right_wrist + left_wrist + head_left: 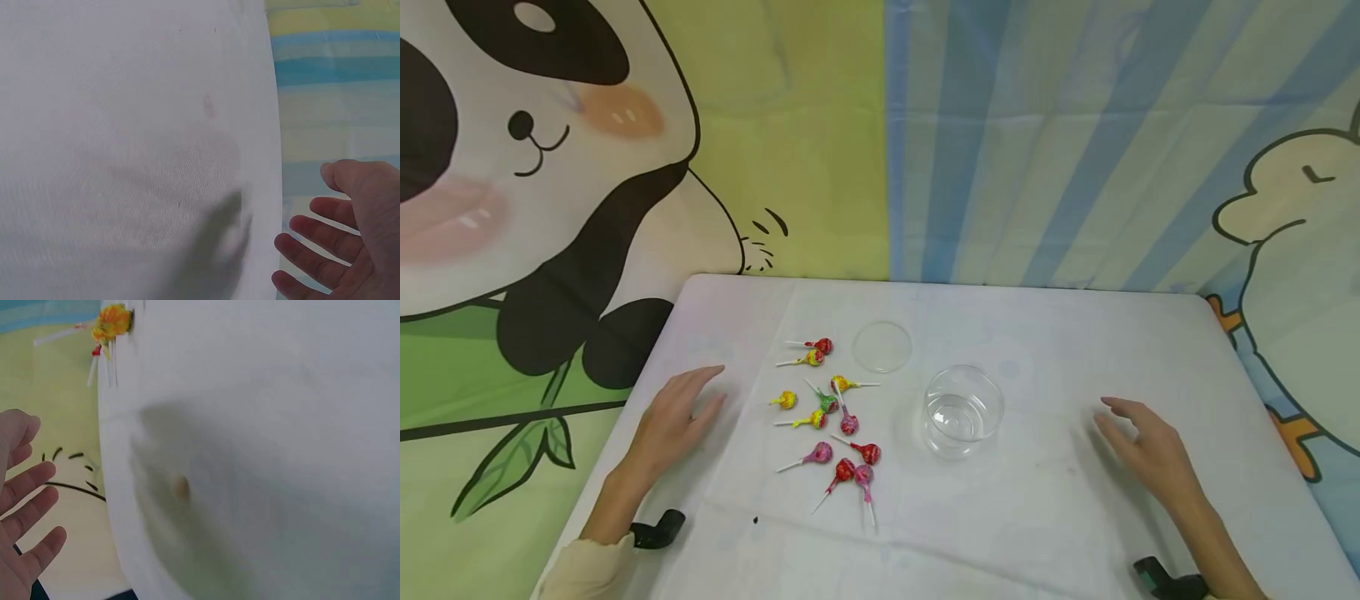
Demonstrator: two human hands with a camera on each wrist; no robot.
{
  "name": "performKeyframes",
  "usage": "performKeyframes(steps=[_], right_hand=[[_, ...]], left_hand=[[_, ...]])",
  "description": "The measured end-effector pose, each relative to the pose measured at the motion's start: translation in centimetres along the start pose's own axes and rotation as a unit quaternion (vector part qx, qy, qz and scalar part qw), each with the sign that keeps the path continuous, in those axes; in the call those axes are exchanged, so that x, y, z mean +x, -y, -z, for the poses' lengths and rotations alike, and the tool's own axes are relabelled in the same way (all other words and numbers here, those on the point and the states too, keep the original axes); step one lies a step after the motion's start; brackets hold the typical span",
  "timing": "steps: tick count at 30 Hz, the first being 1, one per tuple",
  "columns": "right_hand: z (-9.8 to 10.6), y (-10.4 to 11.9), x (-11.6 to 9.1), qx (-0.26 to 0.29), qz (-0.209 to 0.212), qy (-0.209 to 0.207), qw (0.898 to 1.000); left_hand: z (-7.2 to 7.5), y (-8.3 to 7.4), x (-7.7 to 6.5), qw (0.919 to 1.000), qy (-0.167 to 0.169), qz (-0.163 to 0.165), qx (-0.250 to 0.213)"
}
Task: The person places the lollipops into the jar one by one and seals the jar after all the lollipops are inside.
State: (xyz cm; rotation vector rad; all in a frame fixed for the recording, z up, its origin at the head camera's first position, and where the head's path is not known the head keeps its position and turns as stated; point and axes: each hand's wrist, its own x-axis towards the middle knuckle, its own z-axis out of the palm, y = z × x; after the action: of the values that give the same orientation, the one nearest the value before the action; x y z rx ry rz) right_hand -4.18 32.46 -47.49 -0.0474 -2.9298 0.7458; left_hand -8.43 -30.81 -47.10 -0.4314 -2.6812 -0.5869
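Several wrapped lollipops in red, yellow, green and pink lie loosely spread left of the table's middle, among them a pink lollipop point(822, 452) and a red lollipop point(870, 453). To their right stands a clear round jar point(962, 412), its mouth uncovered. Behind it, a clear round lid point(882, 347) lies flat. My left hand point(677, 417) hovers over the left side, fingers relaxed and holding nothing. On the right side, well away from the jar, my right hand point(1146, 446) is also bare, fingers loosely extended. In the left wrist view, a yellow lollipop point(113, 322) shows near the top.
A white cloth covers the table point(1037, 517). A small dark speck point(756, 520) lies near the front. Behind the table hangs a printed curtain point(820, 150) with a panda and stripes. Each wrist wears a black device, one being the left wrist camera point(658, 530).
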Motion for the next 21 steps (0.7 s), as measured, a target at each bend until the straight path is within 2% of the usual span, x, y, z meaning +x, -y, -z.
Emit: performKeyframes(steps=[7, 13, 16, 21], right_hand=[[-0.9, 1.2, 0.0, 0.043, 0.054, 0.012, 0.998], [-2.1, 2.1, -0.3, 0.059, 0.093, 0.008, 0.994], [-2.3, 2.5, -0.3, 0.058, 0.102, 0.005, 0.993], [-2.4, 2.6, -0.2, 0.053, 0.119, -0.008, 0.991]], left_hand=[[-1.3, -1.7, 1.7, 0.9992, 0.041, 0.003, -0.006], [-2.4, -3.2, 2.8, 0.9981, 0.054, -0.026, -0.016], [-2.6, -3.9, 3.4, 0.9978, 0.053, -0.038, -0.015], [-2.3, -4.6, 4.0, 0.9979, 0.058, -0.025, -0.012]])
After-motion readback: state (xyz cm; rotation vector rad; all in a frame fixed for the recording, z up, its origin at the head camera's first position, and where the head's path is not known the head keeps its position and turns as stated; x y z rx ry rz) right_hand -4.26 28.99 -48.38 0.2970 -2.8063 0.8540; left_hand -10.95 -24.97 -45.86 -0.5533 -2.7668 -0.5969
